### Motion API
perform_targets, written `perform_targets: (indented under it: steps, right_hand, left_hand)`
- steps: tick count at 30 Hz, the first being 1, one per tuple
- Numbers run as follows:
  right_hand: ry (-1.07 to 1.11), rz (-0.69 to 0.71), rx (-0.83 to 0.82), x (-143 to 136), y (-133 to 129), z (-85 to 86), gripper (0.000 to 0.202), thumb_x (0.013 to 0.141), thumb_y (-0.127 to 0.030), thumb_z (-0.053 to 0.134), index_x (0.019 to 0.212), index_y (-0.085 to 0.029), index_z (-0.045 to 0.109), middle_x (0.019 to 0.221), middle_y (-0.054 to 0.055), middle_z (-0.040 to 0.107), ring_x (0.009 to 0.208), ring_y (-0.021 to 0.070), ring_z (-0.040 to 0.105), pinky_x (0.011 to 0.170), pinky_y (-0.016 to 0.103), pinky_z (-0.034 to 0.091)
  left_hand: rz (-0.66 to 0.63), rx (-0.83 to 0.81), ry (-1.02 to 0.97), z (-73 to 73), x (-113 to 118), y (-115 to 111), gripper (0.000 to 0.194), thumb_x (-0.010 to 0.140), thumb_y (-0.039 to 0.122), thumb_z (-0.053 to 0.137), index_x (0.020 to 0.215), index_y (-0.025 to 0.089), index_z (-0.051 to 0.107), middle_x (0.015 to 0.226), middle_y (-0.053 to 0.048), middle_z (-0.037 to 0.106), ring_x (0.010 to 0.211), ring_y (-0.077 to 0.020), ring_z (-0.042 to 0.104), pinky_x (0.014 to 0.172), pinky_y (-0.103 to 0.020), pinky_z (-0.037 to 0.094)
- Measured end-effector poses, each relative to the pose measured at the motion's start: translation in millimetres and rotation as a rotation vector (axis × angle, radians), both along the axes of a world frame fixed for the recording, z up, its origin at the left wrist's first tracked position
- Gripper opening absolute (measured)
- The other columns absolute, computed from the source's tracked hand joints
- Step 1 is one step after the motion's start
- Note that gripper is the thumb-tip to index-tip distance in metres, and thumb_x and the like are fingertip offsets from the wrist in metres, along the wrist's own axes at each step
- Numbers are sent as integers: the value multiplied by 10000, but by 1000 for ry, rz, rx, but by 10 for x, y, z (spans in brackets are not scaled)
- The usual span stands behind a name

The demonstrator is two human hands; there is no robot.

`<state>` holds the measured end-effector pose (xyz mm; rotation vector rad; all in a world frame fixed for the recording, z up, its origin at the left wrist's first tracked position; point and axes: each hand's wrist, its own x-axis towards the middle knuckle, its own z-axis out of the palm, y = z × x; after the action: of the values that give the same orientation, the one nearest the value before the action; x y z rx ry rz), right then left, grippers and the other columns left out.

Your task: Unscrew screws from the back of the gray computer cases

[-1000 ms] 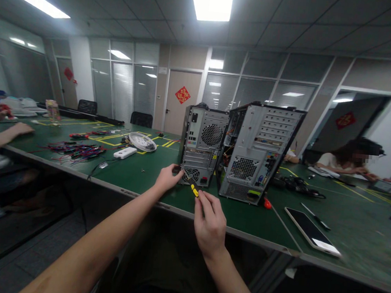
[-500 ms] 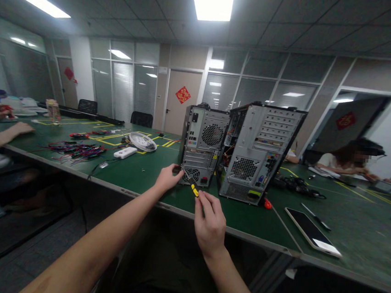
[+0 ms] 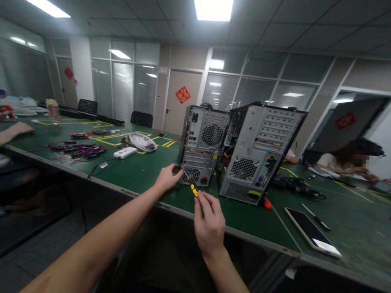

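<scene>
One screwdriver [image 3: 194, 190], pinched by right hand [image 3: 211, 221], angles toward left computer case [image 3: 200, 120]; left hand [image 3: 168, 179] near tip, finger hold unclear; apparent tip placement calls for steady alignment.

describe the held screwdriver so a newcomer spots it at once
On the green table, find the smaller computer case, left of the bigger one. Before it, the right hand holds the screwdriver, yellow and black, unlike the slim tool by the phone.
</scene>
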<state>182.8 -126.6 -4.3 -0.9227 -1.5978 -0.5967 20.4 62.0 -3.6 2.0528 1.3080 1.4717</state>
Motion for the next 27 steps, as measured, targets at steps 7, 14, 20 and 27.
perform_targets:
  steps: [7, 14, 20, 27]
  right_hand:
    - [-23, 9, -46, -26, -27, 13, 312, 1020, -153, 592, 1313, -169, 697, 1084, 129, 695, 987, 217, 714, 884, 351, 619]
    - [-22, 58, -117, -32, -17, 5, 308, 1036, -176, 570, 1314, -173, 703, 1188, 143, 656, 988, 199, 714, 891, 323, 610]
    - [-46, 81, -206, -46, -10, -5, 320, 1024, -174, 570, 1311, -185, 712, 1280, 164, 628, 973, 206, 712, 909, 350, 614]
    - [-45, 82, -223, -32, 10, -29, 326, 1037, -179, 546, 1335, -187, 678, 1184, 136, 666, 1022, 219, 714, 907, 345, 610]
  left_hand:
    - [-11, 4, -17, 9, -7, -7, 294, 937, 394, 643, 1122, 187, 740, 1107, -102, 803, 1024, -248, 760, 971, -365, 584]
    - [-11, -8, -12, 24, -5, -21, 296, 941, 393, 633, 1113, 176, 738, 1111, -110, 802, 1037, -252, 757, 982, -373, 575]
    - [-13, 5, -13, 7, 0, 1, 292, 941, 394, 634, 1110, 180, 738, 1096, -103, 804, 1026, -242, 760, 973, -359, 577]
    - [-17, 10, -22, 9, 0, -11, 294, 941, 410, 639, 1094, 180, 741, 1088, -107, 806, 1024, -247, 761, 974, -367, 577]
